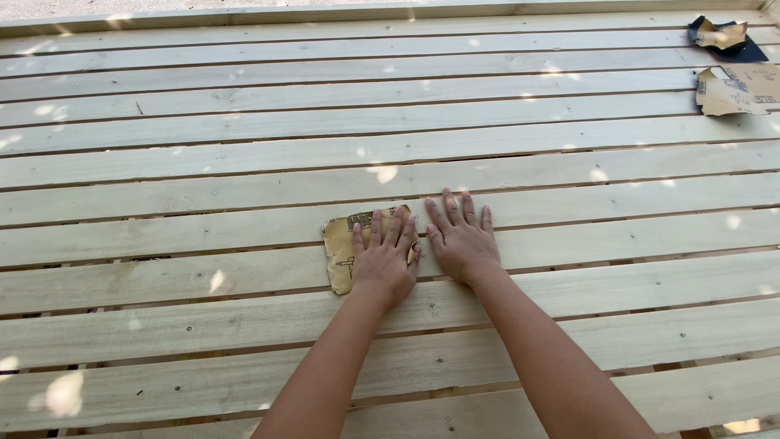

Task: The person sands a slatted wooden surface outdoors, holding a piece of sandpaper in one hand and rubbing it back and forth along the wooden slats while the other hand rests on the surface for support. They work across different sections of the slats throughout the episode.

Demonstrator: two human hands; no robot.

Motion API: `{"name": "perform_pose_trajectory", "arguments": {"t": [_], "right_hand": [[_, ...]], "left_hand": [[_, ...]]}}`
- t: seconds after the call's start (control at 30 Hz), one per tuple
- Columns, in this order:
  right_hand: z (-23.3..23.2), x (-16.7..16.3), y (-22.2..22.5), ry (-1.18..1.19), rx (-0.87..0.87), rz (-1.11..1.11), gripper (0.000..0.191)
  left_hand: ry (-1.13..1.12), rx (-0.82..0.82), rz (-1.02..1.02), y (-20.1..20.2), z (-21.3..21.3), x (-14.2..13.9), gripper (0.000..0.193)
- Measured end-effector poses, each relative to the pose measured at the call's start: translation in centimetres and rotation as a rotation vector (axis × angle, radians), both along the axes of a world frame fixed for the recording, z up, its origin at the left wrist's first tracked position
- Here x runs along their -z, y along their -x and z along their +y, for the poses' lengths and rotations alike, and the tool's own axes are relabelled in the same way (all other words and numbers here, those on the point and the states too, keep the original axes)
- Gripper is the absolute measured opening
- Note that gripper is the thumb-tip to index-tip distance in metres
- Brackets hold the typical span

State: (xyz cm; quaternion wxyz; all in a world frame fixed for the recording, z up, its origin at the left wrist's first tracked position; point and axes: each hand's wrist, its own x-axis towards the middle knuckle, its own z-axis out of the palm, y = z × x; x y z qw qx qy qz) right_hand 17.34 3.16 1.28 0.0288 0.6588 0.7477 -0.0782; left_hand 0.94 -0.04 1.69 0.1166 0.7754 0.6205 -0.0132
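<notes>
Left hand (385, 258) fingers spread flat on sandpaper sheet (345, 248); right hand (463, 240) flat on slats (203, 195) (nothing gripped)

Tan sandpaper sheet (345, 248), dark markings; pale sun-dappled wooden slats (244, 122).

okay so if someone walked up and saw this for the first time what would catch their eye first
Most likely the two bare hands pressed flat side by side in the middle: the left hand lies on a tan sheet of sandpaper, the right hand on bare wood beside it. Under them, pale wooden slats with narrow gaps fill the whole view, dappled with sunlight. At the far right edge lie more sandpaper pieces, one crumpled and dark-backed.
</notes>
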Motion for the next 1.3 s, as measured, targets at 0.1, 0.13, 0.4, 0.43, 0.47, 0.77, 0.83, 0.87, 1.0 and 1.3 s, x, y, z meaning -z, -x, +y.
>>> {"name": "perform_pose_trajectory", "arguments": {"t": [0.1, 0.13, 0.4, 0.43, 0.47, 0.77, 0.83, 0.87, 1.0, 1.3], "right_hand": [[0.2, 0.3, 0.3, -0.030, -0.001, 0.020, 0.061], [0.3, 0.5, 0.3, -0.033, 0.003, 0.019, 0.061], [0.9, 1.5, 0.0, -0.036, 0.064, 0.068, 0.064], [1.0, 1.5, 0.1, -0.033, 0.068, 0.061, 0.064], [1.0, 1.5, 0.2, -0.036, 0.072, 0.053, 0.064], [3.6, 0.5, 1.9, -0.037, 0.160, 0.080, 0.062], [3.9, 0.5, 1.8, -0.053, 0.152, 0.099, 0.062], [4.0, 0.6, 1.8, -0.047, 0.149, 0.099, 0.062], [4.0, 1.0, 1.6, -0.064, 0.146, 0.096, 0.064], [4.1, 1.2, 1.7, -0.099, 0.139, 0.070, 0.063]], "left_hand": [[-0.001, -0.058, 0.034, -1.0, 6.4, -0.7, 0.068], [-0.028, -0.058, 0.033, -1.4, 7.4, -1.0, 0.068], [-0.085, 0.088, 0.045, -0.8, -2.2, 0.4, 0.068], [-0.041, 0.092, 0.046, -0.5, -3.3, 0.3, 0.068], [-0.003, 0.096, 0.044, -0.4, -3.8, 0.2, 0.067], [-0.058, -0.041, 0.035, -2.2, 9.4, -1.3, 0.069], [-0.106, -0.031, 0.020, -2.2, 9.4, -0.8, 0.069], [-0.103, -0.020, -0.013, -1.9, 8.6, -0.1, 0.069], [-0.157, 0.100, 0.009, -0.3, 0.3, 0.7, 0.070], [0.008, -0.018, 0.077, -0.2, 5.8, -1.3, 0.066]]}}
